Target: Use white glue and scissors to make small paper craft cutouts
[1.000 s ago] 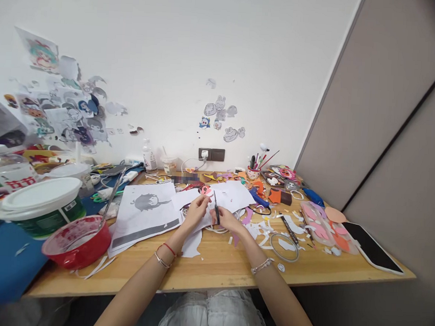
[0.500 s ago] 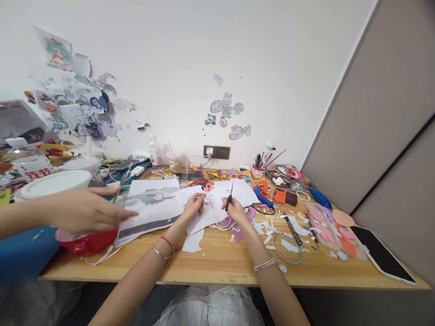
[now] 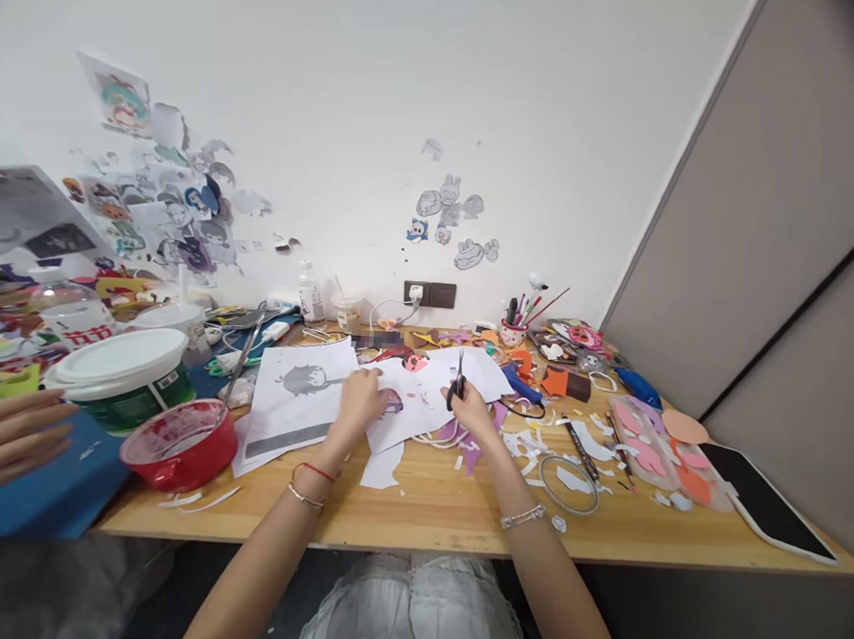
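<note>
My right hand (image 3: pixel 468 405) is closed on black-handled scissors (image 3: pixel 456 391), their blades pointing away from me over white paper. My left hand (image 3: pixel 362 398) lies over the gap between two papers, fingers bent and reaching to the right. Beside it is a white sheet (image 3: pixel 403 419) with small purple and pink printed parts. Under and left of that hand lies a sheet with a grey printed figure (image 3: pixel 308 378). Whether the left fingers grip any paper is too small to tell. A small pink-red cutout (image 3: pixel 416 363) sits just beyond the papers.
At left, another person's hand (image 3: pixel 10 448) is near a red bowl (image 3: pixel 180 447) and a green-and-white tub (image 3: pixel 126 378). To the right lie paper scraps, a grey ring (image 3: pixel 568 485), a black marker (image 3: pixel 581 450) and a tablet (image 3: pixel 767 499). A blue glue gun (image 3: pixel 522 385) rests behind.
My left hand has moved left, onto the edge of the figure sheet. The scissors have shifted slightly. The other person's hand has drawn back to the left, away from the papers.
</note>
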Demonstrator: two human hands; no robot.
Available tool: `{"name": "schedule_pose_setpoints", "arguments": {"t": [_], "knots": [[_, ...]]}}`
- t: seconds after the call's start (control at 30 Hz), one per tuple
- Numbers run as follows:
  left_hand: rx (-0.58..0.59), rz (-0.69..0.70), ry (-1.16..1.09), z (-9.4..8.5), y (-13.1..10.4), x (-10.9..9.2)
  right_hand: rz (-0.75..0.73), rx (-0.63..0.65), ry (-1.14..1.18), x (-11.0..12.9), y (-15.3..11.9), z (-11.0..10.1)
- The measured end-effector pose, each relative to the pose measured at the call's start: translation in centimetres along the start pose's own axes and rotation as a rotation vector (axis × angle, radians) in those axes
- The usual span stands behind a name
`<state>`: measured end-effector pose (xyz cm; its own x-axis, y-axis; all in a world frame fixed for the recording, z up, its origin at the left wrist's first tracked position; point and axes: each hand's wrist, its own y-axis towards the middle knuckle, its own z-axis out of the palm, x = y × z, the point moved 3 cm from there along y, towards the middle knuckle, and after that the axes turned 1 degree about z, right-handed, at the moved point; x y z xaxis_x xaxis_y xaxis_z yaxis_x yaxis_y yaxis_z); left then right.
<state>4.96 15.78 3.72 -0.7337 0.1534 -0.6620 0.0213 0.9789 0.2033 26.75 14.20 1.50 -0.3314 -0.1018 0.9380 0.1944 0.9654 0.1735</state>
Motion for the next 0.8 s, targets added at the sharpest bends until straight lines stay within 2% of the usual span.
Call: {"name": "schedule_pose_setpoints", "arguments": {"t": [0.07, 0.13, 0.3, 0.37, 0.47, 0.53, 0.67, 0.8], "knots": [[-0.029, -0.125, 0.084, -1.6, 0.4, 1.7, 0.006, -0.038, -0.071, -0.2, 0.0, -0.4], [-0.031, -0.228, 0.133, -2.5, 0.7, 3.1, 0.01, -0.061, -0.138, -0.2, -0.2, -0.6], [0.022, -0.334, 0.053, -3.0, 1.9, 4.6, 0.01, -0.082, -0.248, 0.1, -0.5, -0.9], [0.066, -0.31, -0.069, -3.6, 2.1, 4.8, 0.009, -0.09, -0.278, 0.2, -0.4, -1.1], [0.117, -0.203, -0.33, -5.5, 1.9, 5.0, 0.009, -0.096, -0.311, 0.2, -0.3, -1.2], [0.096, -0.121, -0.534, -7.0, 1.6, 5.1, 0.014, -0.103, -0.335, 0.2, -0.2, -1.3], [-0.092, -0.024, -0.894, -9.3, 1.3, 5.0, 0.026, -0.104, -0.409, 0.3, -0.2, -1.3], [-0.254, -0.012, -1.13, -9.1, 1.5, 4.2, 0.048, -0.111, -0.552, 0.6, -0.6, -1.3]]}}
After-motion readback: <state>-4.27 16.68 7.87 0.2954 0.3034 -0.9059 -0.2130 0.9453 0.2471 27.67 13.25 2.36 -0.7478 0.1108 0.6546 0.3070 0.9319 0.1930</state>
